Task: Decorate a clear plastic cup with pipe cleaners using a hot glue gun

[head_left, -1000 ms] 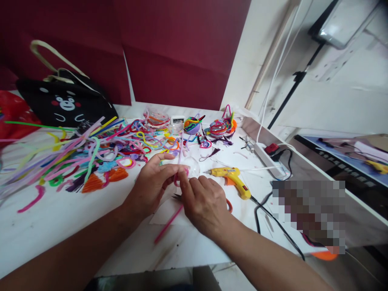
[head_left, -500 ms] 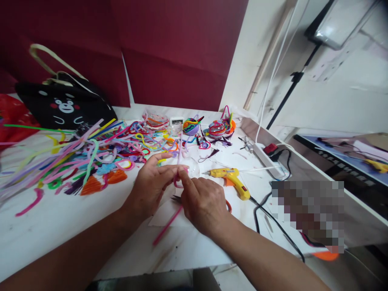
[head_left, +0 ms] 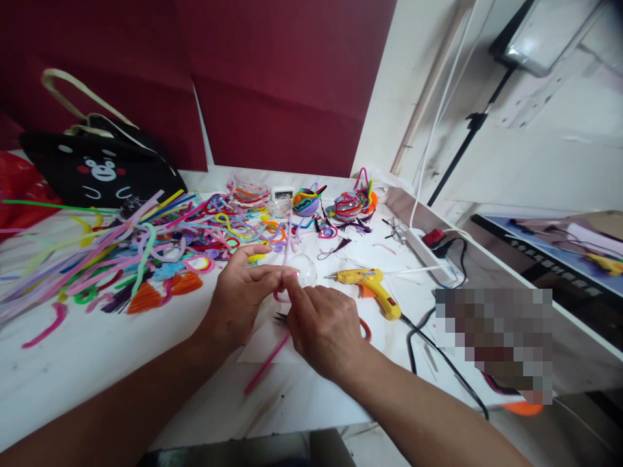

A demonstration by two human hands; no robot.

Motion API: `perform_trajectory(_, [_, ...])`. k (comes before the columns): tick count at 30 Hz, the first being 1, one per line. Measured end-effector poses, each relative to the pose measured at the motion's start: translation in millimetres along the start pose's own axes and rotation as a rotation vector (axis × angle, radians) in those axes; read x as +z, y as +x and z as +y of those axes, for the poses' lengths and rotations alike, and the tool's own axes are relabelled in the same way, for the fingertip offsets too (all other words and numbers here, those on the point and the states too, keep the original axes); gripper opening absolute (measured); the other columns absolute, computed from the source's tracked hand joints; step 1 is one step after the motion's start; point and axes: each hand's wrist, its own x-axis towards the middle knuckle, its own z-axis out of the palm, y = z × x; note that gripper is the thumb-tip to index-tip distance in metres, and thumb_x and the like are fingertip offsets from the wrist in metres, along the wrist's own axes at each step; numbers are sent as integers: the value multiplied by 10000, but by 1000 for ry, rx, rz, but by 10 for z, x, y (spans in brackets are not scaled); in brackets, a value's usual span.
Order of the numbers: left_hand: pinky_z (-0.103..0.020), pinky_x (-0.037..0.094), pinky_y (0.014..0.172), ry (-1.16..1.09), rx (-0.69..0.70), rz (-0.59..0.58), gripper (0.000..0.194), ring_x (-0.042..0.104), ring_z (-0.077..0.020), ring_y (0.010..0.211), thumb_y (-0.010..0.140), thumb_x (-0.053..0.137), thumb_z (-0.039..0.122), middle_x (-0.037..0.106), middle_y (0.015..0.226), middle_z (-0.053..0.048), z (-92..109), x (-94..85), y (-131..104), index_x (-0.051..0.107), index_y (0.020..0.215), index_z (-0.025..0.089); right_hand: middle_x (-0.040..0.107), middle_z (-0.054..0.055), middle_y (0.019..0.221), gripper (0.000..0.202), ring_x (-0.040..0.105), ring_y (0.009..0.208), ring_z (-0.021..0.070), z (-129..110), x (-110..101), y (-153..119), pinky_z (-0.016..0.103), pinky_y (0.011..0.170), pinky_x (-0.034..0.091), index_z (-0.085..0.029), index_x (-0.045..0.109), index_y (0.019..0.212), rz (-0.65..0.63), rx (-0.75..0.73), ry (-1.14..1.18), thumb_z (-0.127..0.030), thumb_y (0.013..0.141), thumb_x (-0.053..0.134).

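A light pink-lilac pipe cleaner [head_left: 288, 243] runs between my fingertips, with one end sticking up and a curved part below. My left hand [head_left: 243, 288] pinches it with thumb and index finger. Against the same spot press the fingertips of my right hand [head_left: 324, 324], also closed on the pipe cleaner. Just behind the fingers a clear plastic ball [head_left: 305, 267] rests on the table. Scissors [head_left: 365, 329] lie partly hidden beneath my right hand; their dark tips and orange handle show. A deep pink pipe cleaner [head_left: 267, 364] lies in front of the hands.
A yellow glue gun [head_left: 367, 285] lies to the right, its black cord trailing off the table. Many coloured pipe cleaners [head_left: 146, 253] are heaped at left. Wrapped balls [head_left: 305, 202] sit at the back near a black bag [head_left: 104, 168]. A power strip [head_left: 433, 259] stands at right.
Both hands keep their pinch on the pipe cleaner and have shifted very slightly. The view has moved a little; nothing was let go or picked up.
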Motion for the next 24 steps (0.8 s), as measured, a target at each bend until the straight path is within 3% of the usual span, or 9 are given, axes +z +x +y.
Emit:
perform_trajectory(11, [-274, 488, 612, 79, 44, -9, 526, 655, -164, 608, 619, 749, 179, 755, 718, -6, -8, -26, 8, 471, 1065, 208, 644, 5, 671, 445, 566, 579, 153, -9, -17, 8, 303, 510, 355, -73, 453, 1337, 13, 2, 32, -127, 896, 463])
perform_trajectory(18, [-250, 479, 586, 14, 17, 65, 520, 654, -154, 598, 603, 759, 142, 714, 640, 38, 47, 4, 6, 488, 1041, 217, 605, 0, 634, 403, 518, 564, 156, 41, 2, -4, 325, 506, 327, -30, 485, 1294, 79, -75, -52, -83, 894, 472])
perform_trajectory(24, [-269, 500, 614, -17, -2, 73, 507, 692, -175, 643, 612, 755, 144, 733, 679, 21, 68, 11, -2, 491, 1040, 211, 578, 2, 648, 500, 493, 582, 178, 65, -2, -22, 335, 493, 324, -7, 377, 1398, 51, -147, -151, -93, 913, 466])
